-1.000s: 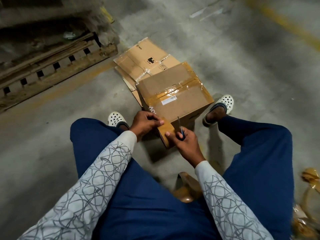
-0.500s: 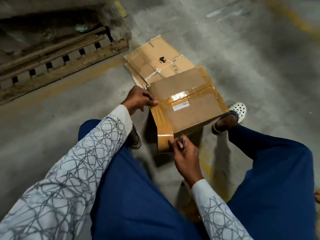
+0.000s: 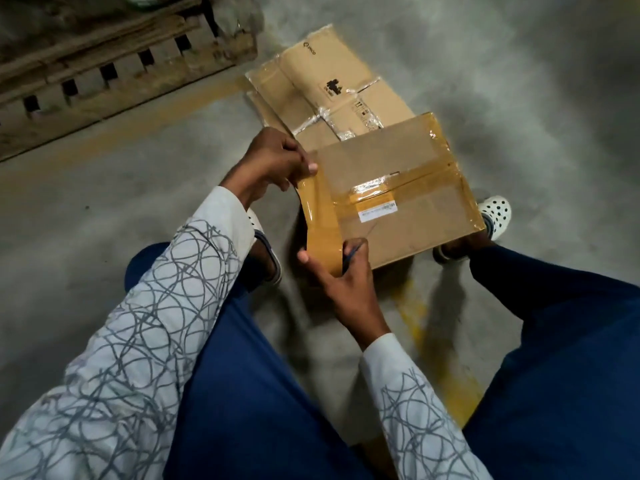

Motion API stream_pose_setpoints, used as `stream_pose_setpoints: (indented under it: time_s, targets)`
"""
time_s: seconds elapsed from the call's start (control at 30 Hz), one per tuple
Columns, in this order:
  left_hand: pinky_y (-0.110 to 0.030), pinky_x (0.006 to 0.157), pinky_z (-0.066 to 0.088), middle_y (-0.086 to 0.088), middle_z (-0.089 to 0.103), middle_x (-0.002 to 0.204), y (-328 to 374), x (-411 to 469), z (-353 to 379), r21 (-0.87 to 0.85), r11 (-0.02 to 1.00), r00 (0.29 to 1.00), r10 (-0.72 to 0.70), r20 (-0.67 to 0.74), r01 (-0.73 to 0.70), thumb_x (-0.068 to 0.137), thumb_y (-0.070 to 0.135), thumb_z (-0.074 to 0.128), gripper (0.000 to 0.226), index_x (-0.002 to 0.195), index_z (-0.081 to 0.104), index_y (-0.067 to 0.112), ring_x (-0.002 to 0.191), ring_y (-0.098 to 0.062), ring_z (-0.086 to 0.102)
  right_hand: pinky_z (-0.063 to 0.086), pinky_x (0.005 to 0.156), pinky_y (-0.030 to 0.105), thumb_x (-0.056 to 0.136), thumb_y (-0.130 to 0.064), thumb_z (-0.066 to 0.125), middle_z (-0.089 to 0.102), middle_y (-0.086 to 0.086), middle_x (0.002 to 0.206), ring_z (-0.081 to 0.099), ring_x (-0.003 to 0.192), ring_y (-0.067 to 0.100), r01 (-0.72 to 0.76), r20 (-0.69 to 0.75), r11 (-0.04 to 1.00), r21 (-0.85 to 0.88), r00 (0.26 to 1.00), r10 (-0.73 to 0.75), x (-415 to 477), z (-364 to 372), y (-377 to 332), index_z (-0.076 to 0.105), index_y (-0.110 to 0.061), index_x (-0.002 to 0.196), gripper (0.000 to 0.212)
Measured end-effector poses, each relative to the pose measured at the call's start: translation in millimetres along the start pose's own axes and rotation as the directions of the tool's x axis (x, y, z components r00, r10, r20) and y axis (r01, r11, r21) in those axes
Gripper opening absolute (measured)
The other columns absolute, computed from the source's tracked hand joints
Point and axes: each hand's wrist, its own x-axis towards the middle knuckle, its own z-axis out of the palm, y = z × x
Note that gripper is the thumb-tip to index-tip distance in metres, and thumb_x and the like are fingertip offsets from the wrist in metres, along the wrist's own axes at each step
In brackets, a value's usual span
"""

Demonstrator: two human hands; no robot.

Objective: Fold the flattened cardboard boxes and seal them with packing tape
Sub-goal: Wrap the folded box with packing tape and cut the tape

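— Where's the folded box?

— On the concrete floor, between the person's feet, closed flaps up, tape already along the seam.

— And the hands?

— The left hand pinches the upper end of a brown tape strip at the box's near-left corner. The right hand has its fingers curled round the lower end, with a thin blue tool tucked in; I can't tell what it is.

— Anything behind?

— Flattened boxes touching the far side, and a wooden pallet well apart.
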Motion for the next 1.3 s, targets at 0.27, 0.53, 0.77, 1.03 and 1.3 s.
stream_pose_setpoints:
  time_s: [0.27, 0.53, 0.77, 1.03, 1.3]
  targets:
    - [-0.024, 0.044, 0.043, 0.003, 0.073, 0.063, -19, 23, 2, -0.021, 1.0, 0.993, -0.012, -0.118, 0.01, 0.069, 0.01, 0.089, 0.014, 0.068, 0.077, 0.017, 0.055, -0.013, 0.064, 0.056, 0.07, 0.057, 0.065, -0.076, 0.074, 0.064, 0.004, 0.089, 0.07, 0.082, 0.031, 0.039, -0.069, 0.992, -0.12, 0.996, -0.048, 21, -18, 1, 0.036, -0.036, 0.087, 0.06]
    - [-0.024, 0.042, 0.042, -0.004, 0.076, 0.075, -29, 47, -7, 0.043, 0.999, 0.98, 0.031, -0.198, -0.023, 0.067, 0.015, 0.091, 0.014, 0.075, 0.079, 0.017, 0.062, -0.021, 0.067, 0.042, 0.059, 0.026, 0.081, -0.042, 0.08, 0.045, -0.011, 0.063, 0.047, 0.057, 0.002, 0.087, -0.156, 0.963, -0.257, 0.979, -0.13, -2, -13, 7, 0.033, -0.026, 0.079, 0.05]
    - [-0.028, 0.046, 0.046, 0.0, 0.072, 0.067, -32, 56, 6, 0.113, 0.993, 0.974, 0.046, -0.221, -0.021, 0.067, 0.018, 0.091, 0.014, 0.076, 0.08, 0.017, 0.058, -0.021, 0.063, 0.037, 0.056, 0.024, 0.083, -0.041, 0.079, 0.041, -0.012, 0.064, 0.047, 0.058, 0.002, 0.122, -0.173, 0.953, -0.276, 0.969, -0.175, 2, -14, 10, 0.036, -0.018, 0.085, 0.048]
    - [-0.028, 0.068, 0.055, 0.005, 0.077, 0.082, -44, 74, 7, 0.217, 0.976, 0.934, 0.08, -0.348, -0.002, 0.066, 0.03, 0.091, 0.02, 0.083, 0.081, 0.024, 0.07, -0.009, 0.067, 0.031, 0.057, 0.023, 0.085, -0.044, 0.076, 0.046, -0.016, 0.067, 0.051, 0.06, 0.017, 0.186, -0.134, 0.907, -0.378, 0.958, -0.253, 31, -6, 0, 0.037, -0.02, 0.094, 0.046]
    - [-0.027, 0.054, 0.052, 0.002, 0.077, 0.083, -45, 84, 10, 0.2, 0.98, 0.95, 0.047, -0.308, 0.017, 0.072, 0.033, 0.088, 0.018, 0.087, 0.081, 0.025, 0.062, -0.009, 0.064, 0.029, 0.058, 0.018, 0.085, -0.047, 0.076, 0.049, -0.013, 0.072, 0.049, 0.062, 0.014, 0.112, -0.16, 0.926, -0.362, 0.971, -0.18, 35, -3, 12, 0.04, -0.017, 0.09, 0.047]
